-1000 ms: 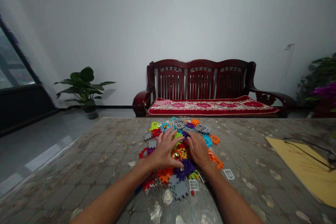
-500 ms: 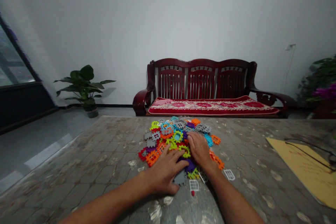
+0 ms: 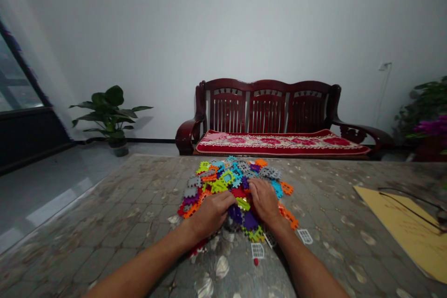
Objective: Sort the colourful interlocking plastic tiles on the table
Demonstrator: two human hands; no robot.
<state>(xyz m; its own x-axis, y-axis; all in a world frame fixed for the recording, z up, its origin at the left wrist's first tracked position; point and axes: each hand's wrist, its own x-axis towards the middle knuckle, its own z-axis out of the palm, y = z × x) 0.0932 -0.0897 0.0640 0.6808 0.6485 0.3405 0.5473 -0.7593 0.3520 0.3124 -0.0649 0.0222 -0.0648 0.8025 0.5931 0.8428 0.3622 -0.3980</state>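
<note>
A heap of flat, toothed plastic tiles (image 3: 228, 178) in orange, green, blue, grey, red and purple lies on the patterned table (image 3: 132, 209). My left hand (image 3: 210, 212) rests on the near left part of the heap, fingers curled down into the pieces. My right hand (image 3: 264, 199) lies palm down on the right part, fingers pressed into the tiles. Both hands touch the pile and nearly meet at its middle. Whether either hand grips a single piece is hidden. Two small white window-shaped pieces (image 3: 257, 250) (image 3: 305, 236) and a tiny red piece (image 3: 255, 261) lie near my wrists.
A yellow sheet (image 3: 405, 219) with a dark cable (image 3: 412, 198) lies at the table's right. Behind the table stands a dark wooden bench (image 3: 268, 107) with a red cushion. A potted plant (image 3: 110, 111) stands at the left wall, other plants (image 3: 428, 111) at the right.
My left hand drew back toward me, then pushed forward again into the heap. The tiles on the near left were shoved closer together. My right hand hardly moved.
</note>
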